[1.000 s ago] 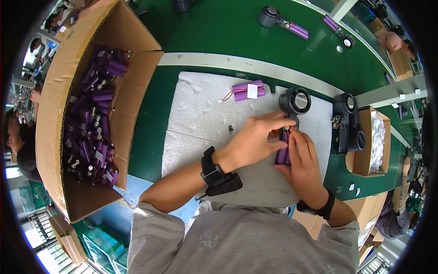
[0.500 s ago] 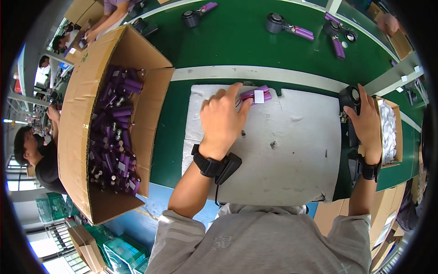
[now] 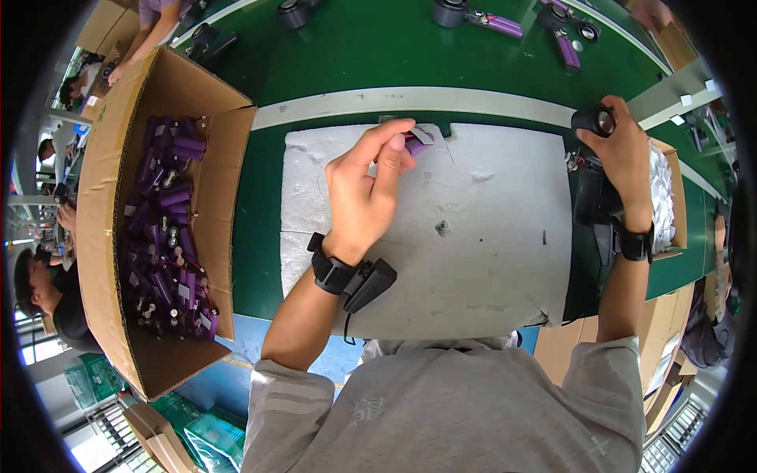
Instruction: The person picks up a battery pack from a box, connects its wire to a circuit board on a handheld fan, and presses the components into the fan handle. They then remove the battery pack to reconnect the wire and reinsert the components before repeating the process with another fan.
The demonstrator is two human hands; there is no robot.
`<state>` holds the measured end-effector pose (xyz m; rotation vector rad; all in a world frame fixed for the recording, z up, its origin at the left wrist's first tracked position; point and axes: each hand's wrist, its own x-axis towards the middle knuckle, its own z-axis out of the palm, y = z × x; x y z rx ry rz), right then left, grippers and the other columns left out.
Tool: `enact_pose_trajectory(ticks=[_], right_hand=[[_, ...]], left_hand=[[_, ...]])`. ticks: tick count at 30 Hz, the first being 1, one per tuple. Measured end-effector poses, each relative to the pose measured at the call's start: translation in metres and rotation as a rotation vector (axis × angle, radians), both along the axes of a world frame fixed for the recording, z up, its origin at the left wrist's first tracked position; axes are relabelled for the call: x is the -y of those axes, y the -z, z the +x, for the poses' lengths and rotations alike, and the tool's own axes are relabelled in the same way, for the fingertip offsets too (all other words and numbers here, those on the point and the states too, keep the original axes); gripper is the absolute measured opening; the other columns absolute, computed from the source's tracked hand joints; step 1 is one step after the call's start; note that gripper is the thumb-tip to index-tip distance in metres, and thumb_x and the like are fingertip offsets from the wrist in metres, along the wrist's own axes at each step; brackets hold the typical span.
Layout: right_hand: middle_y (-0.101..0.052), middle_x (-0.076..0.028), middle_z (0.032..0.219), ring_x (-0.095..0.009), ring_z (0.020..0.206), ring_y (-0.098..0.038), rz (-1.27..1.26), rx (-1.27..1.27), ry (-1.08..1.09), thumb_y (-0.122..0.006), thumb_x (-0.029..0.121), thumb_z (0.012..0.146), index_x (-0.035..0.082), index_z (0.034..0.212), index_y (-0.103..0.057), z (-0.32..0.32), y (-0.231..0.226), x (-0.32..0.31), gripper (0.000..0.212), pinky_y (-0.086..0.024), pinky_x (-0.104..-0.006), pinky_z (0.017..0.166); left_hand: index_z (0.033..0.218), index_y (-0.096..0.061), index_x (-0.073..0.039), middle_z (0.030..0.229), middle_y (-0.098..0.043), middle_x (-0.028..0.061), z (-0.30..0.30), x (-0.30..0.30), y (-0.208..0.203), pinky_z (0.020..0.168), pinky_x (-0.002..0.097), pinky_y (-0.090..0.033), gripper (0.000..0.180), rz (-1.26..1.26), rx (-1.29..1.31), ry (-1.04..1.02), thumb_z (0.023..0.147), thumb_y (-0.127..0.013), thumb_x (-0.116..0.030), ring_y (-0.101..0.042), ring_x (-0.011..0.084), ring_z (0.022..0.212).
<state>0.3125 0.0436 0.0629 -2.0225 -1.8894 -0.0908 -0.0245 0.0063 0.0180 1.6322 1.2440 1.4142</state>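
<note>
My left hand point(image 3: 361, 188) is closed over the far left part of a white foam board point(image 3: 505, 236). Between its thumb and fingers is a purple battery pack point(image 3: 419, 147) with a white label and thin red and black wires; the fingers hide part of it. At the board's far right corner, my right hand point(image 3: 627, 154) grips a black round-headed device point(image 3: 587, 121), thumb on its near side. Below that hand, a dark device part point(image 3: 587, 193) lies beside the board, with small metal parts and wires near its top.
A large cardboard box point(image 3: 214, 236) of purple battery packs stands at left. Beyond a pale rail point(image 3: 355, 102), several black round units with purple packs point(image 3: 497, 25) lie on the green surface. A small carton of white pieces point(image 3: 661, 197) sits at right. Other people work at far left.
My left fingers have closed on the battery pack and tilted it. My right hand has moved the black round-headed device slightly farther away. The whole view has shifted.
</note>
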Motion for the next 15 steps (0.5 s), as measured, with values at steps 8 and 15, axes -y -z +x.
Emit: enact_pose_trajectory(ticks=[8,15], right_hand=[[-0.06,-0.012,0.099,-0.024,0.078,-0.064,-0.096,-0.28,-0.411,-0.083,0.013,0.069,0.002,0.119,-0.053,-0.119,0.015,0.033,0.059,-0.052,-0.031,0.066],[-0.057,-0.014,0.11,-0.031,0.103,-0.06,0.222,-0.197,-0.627,-0.082,0.011,0.067,0.003,0.121,-0.053,-0.127,-0.003,0.051,0.061,-0.05,-0.0378,0.082]], left_hand=[[0.105,-0.066,0.0,0.075,-0.069,0.0111,-0.001,0.012,0.0,0.062,0.0266,-0.051,0.016,0.338,0.045,-0.061,0.094,-0.055,-0.003,-0.063,0.0141,0.066],[0.104,-0.066,0.001,0.079,-0.069,0.0113,0.001,0.017,-0.012,0.065,0.0312,-0.052,0.02,0.502,-0.014,0.159,0.085,-0.062,0.005,-0.065,0.0213,0.069]])
